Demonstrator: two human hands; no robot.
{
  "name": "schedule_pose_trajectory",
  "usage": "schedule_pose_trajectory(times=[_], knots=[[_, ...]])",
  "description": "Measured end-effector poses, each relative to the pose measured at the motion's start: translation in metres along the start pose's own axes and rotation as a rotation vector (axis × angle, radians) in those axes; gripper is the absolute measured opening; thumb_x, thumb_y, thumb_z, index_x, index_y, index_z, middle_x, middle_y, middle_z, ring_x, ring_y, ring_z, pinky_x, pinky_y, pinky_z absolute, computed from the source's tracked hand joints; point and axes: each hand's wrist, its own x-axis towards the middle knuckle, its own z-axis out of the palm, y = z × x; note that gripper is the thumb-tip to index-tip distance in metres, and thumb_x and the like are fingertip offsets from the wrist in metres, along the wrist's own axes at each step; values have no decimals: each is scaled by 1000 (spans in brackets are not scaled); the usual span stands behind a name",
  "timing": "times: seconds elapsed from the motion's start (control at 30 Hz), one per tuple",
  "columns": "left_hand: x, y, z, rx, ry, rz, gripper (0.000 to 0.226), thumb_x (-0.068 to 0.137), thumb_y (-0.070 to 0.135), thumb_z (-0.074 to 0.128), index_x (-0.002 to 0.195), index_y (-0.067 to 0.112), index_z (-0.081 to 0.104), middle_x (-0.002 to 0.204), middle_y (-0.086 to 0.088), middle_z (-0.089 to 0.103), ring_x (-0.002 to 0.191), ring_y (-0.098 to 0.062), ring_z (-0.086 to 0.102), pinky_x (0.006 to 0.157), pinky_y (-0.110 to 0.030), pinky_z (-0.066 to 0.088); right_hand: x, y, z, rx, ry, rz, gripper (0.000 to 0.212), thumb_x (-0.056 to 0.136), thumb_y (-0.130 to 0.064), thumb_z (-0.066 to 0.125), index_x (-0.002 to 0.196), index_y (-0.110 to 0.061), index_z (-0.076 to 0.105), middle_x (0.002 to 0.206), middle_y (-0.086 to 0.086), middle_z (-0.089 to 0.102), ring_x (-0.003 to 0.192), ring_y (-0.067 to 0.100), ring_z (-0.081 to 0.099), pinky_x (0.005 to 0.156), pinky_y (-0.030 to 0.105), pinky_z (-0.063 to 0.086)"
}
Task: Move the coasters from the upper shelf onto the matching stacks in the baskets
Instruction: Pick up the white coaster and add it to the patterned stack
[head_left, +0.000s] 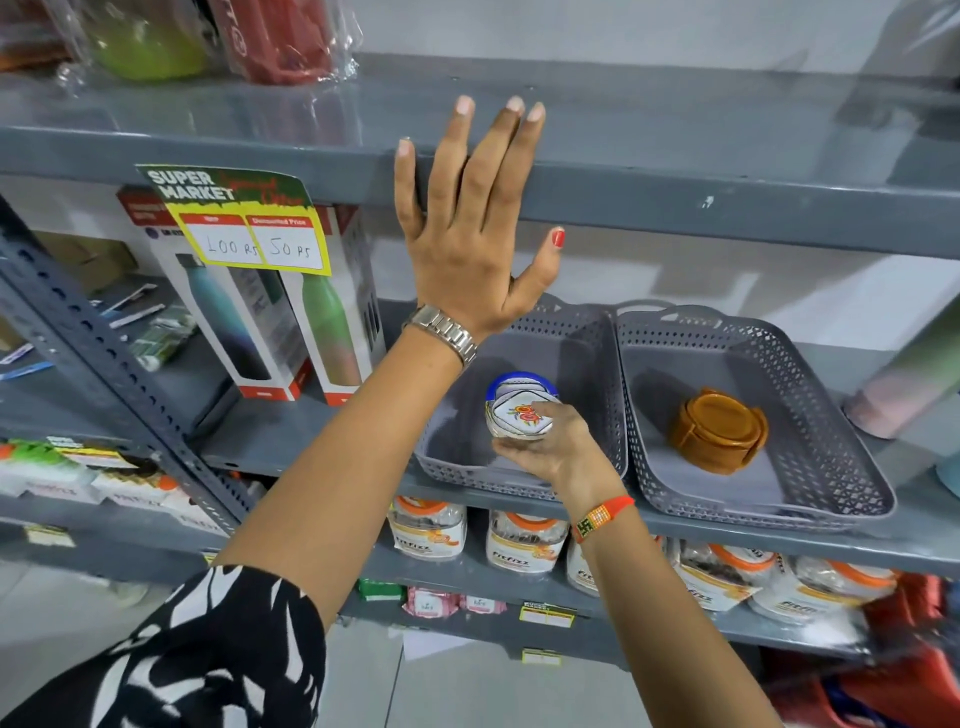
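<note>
Meanwhile the right hand is pinching a white floral coaster between thumb and fingers, lowering it onto the matching white stack inside the left grey basket, probably to square it up with the pile. The left hand is spreading flat and empty against the upper shelf edge, seemingly for balance. Brown coasters are sitting stacked in the right basket, well apart.
</note>
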Motion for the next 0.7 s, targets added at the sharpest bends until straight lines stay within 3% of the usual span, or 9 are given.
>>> schedule_pose_trajectory(times=[0.13,0.2,0.27,0.4,0.53,0.63,0.7], knots=[[1,1,1,-7,8,-5,59,83,47,33,129,13,43,125,-6,59,124,-26,39,114,-39,6,-2,-1,-11,-152,-20,-76,19,91,-7,43,108,-6,50,91,13,60,94,28,56,113,43,32],[2,1,1,-8,14,-5,58,83,47,32,129,13,43,125,-6,60,124,-26,39,113,-39,7,-6,-2,-12,-184,-30,-100,20,90,-6,44,109,-4,51,86,13,61,85,27,59,97,36,44],[1,1,0,-11,14,-3,58,83,47,32,129,13,42,125,-6,59,124,-26,39,113,-39,7,-7,-3,-13,-221,-20,-107,20,91,-6,45,109,-3,51,85,13,61,74,23,58,99,35,44],[0,0,0,-8,4,-5,58,84,47,32,129,13,42,126,-5,59,125,-25,38,114,-39,5,-7,-7,-14,-190,-21,-90,32,92,-10,46,119,3,53,98,20,63,87,29,61,75,33,48],[-1,1,1,-11,9,-4,58,83,47,34,129,14,42,126,-5,59,125,-25,38,114,-39,5,-13,-17,-8,-111,-7,-91,20,95,-8,44,106,6,53,104,24,60,105,34,57,103,40,43],[-2,0,1,-36,13,0,58,82,47,34,129,13,43,126,-5,59,125,-25,39,114,-39,5,-14,-20,0,-85,-6,-79,18,95,-7,42,105,3,52,133,23,54,124,35,53,97,39,43],[-2,0,0,-49,19,6,58,82,47,35,129,13,43,126,-6,59,125,-25,38,114,-39,5,-9,-19,2,-84,-21,-95,21,94,-8,41,112,0,48,140,25,48,113,38,57,99,40,43]])
